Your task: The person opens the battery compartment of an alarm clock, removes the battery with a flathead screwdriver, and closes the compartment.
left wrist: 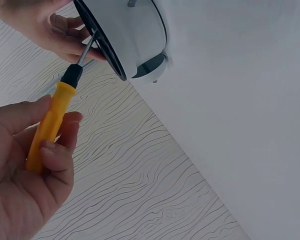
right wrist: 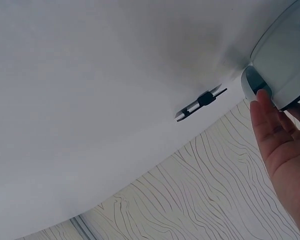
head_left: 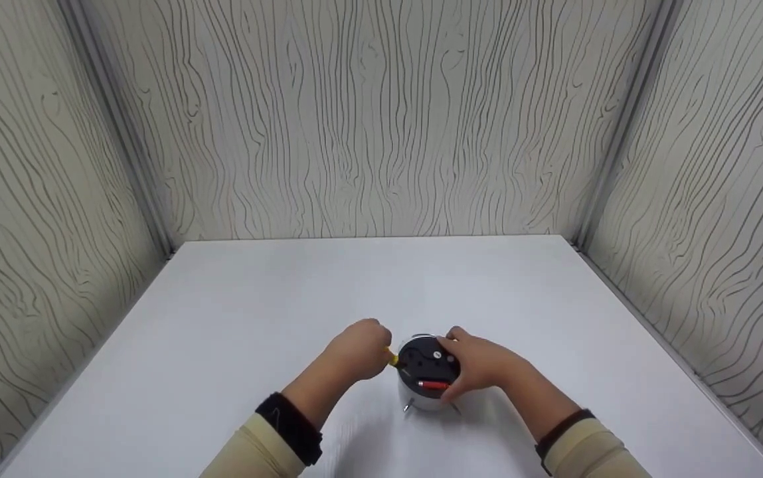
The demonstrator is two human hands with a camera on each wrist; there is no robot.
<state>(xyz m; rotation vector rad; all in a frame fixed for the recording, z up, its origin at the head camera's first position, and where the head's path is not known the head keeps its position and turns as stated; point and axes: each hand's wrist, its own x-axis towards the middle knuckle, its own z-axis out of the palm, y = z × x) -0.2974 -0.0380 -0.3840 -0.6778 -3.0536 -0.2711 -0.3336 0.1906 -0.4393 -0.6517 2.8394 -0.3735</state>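
Clamping the screwdriver [left wrist: 52, 116] in our left grip [head_left: 358, 350] and the clock [head_left: 424, 373], back upward at the table [head_left: 235, 332], in our right grip [head_left: 481, 362], we risk slippage by pressing askew.

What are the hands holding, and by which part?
Left hand: screwdriver, by its yellow handle. Right hand: black-backed white device, around its edge on the right in the head view.
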